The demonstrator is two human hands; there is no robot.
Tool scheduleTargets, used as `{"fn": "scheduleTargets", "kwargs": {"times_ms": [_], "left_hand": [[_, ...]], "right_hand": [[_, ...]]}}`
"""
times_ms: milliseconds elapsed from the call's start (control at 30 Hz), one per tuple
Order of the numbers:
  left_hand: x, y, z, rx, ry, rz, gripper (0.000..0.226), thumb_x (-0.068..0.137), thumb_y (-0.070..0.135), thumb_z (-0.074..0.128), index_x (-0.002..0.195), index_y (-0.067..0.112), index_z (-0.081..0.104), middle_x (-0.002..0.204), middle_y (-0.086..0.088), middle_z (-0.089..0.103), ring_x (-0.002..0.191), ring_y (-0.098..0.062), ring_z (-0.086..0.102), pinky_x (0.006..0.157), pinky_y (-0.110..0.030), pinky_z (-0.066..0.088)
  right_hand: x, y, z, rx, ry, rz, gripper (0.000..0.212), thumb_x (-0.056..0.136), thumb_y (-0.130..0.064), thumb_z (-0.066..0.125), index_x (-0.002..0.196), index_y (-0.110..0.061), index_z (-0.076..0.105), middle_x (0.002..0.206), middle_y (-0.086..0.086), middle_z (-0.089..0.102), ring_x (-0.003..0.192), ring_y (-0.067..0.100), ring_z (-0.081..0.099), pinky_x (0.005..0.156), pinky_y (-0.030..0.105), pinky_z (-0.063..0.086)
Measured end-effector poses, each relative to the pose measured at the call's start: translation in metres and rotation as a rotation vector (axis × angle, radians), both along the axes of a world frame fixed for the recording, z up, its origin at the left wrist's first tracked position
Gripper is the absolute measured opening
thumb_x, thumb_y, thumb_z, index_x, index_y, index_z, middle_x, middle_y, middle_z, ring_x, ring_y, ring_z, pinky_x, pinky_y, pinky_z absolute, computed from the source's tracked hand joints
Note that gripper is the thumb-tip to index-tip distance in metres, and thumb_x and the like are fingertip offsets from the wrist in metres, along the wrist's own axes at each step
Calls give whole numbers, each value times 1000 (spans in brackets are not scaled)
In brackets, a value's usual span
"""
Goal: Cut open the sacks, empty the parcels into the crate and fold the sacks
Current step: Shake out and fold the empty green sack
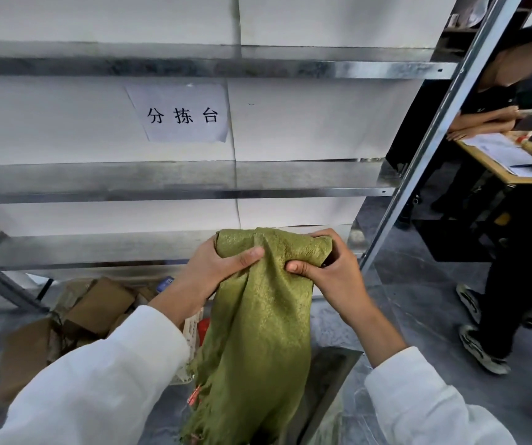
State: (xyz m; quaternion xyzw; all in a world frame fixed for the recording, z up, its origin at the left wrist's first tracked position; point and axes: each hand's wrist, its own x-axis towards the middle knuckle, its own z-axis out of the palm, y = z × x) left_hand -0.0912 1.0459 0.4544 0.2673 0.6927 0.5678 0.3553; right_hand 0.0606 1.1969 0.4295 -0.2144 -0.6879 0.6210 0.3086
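**One sign that can be read**

A white paper sheet [182, 114] is stuck on the white panel [290, 123] behind the metal shelves [194, 194]. On it stand three black Chinese characters in one row: 分拣台. The papers [495, 149] on the desk [482, 162] at the right carry print too small to read.

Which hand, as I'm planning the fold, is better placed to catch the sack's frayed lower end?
Probably the left hand: the green sack trails toward its side; the right hand grips the top.
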Motion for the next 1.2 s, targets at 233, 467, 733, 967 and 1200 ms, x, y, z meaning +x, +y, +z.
{"fn": "scheduleTargets", "kwargs": {"times_ms": [233,467,733,967,1200], "left_hand": [[-1,-7,13,45,283,-242,97,56,22,90,131,37,30,124,5,47,104,-11,62,85,-25,55],[10,2,15,209,504,-74,63,59,19,90,116,29,63,114,15,65,107,-2,60,87,-13,49],[1,15,24,263,328,91,48,62,7,87,105,24,72,95,13,75,90,-2,69,80,-16,53],[10,13,34,294,371,134,44,55,18,89,92,35,73,90,14,75,85,-3,70,74,-13,53],[10,17,37,294,14,210,39,42,27,88,78,21,75,81,2,77,78,-14,73,71,-26,57]], "right_hand": [[-2,0,-2,-204,-35,-17,46,63,-33,81,99,-9,64,92,2,74,87,19,71,69,29,57],[-5,6,24,-316,-90,31,51,69,-43,74,110,-14,64,104,6,74,96,22,71,88,40,56],[8,14,42,-96,-253,209,68,66,-55,70,123,-33,41,114,-19,60,100,-5,62,85,16,48],[18,14,40,-10,-196,281,100,52,-54,83,135,-32,32,124,-10,59,113,-1,59,92,18,48],[14,6,32,83,0,154,71,75,10,74,132,-8,35,115,7,64,104,14,65,85,23,52]]}}
